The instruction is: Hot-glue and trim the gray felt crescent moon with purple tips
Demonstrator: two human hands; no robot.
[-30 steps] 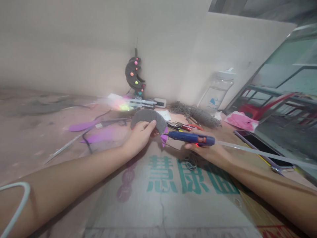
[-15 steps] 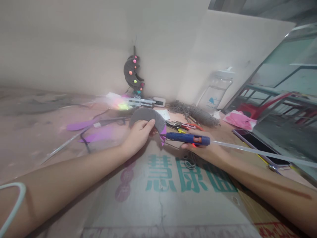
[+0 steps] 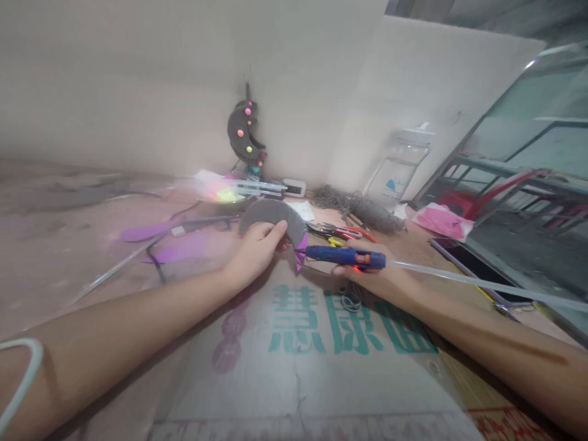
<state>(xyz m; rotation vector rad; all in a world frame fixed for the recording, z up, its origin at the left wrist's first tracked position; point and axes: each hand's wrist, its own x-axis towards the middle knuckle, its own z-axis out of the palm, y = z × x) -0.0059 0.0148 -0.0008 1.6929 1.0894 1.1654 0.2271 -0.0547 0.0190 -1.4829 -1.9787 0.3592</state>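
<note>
My left hand (image 3: 266,242) pinches a grey yarn-wrapped crescent (image 3: 271,212) between thumb and fingers, above the cardboard. At the crescent's right end shows a small purple piece (image 3: 302,243). My right hand (image 3: 367,263) is closed around a blue hot glue gun (image 3: 337,255), held level with its nozzle pointing left at the purple piece. Whether the tip touches it, I cannot tell. A long clear glue stick (image 3: 450,275) runs out of the gun's back end, and a red light glows on its underside. The fingers behind the gun are partly hidden.
A finished-looking crescent with coloured pompoms (image 3: 242,131) hangs against the wall. Behind my hands lie grey yarn (image 3: 362,208), pliers (image 3: 328,228) and clear glue sticks (image 3: 261,187). Purple pieces (image 3: 177,252) are at left. A water bottle (image 3: 399,165) and phone (image 3: 478,269) are at right.
The whole view has shifted slightly, with everything appearing a little further left. Both hands keep the same grip, and the glue gun stays at the crescent's purple end.
</note>
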